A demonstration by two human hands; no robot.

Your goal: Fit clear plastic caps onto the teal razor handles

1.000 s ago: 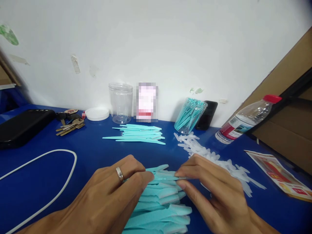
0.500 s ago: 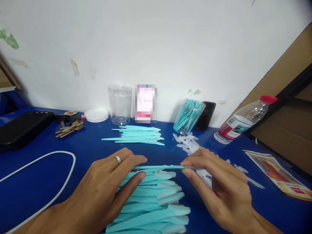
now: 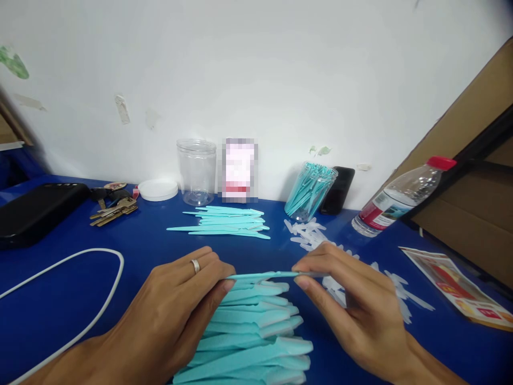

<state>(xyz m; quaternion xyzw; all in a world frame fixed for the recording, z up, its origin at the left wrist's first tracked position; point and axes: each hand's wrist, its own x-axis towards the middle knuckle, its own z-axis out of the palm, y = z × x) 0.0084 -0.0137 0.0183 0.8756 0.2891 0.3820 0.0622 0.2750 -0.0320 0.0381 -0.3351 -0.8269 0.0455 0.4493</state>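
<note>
A teal eyebrow razor (image 3: 260,276) is stretched level between my two hands. My left hand (image 3: 188,299), with a ring on one finger, pinches its handle end between thumb and fingers. At the other end, my right hand (image 3: 352,305) grips the blade end; a translucent tip sticks out behind its fingertips. Beneath the held razor lies a thick pile of teal razors (image 3: 248,342), with translucent covers on their right ends. Loose translucent blade caps (image 3: 310,235) are scattered behind and beside my right hand. Further back is a smaller group of teal razors (image 3: 228,220).
Against the wall stand a clear jar (image 3: 197,174), a pixelated card (image 3: 239,171), a jar packed with teal razors (image 3: 310,192) and a dark phone (image 3: 339,190). A water bottle (image 3: 401,198) and leaflet (image 3: 457,286) are right; a white lid (image 3: 157,190), keys (image 3: 116,208) and cable (image 3: 116,283) left.
My left thumb and fingers have closed on the razor's handle end; they were apart before. My right hand has shifted slightly left, still gripping the blade end.
</note>
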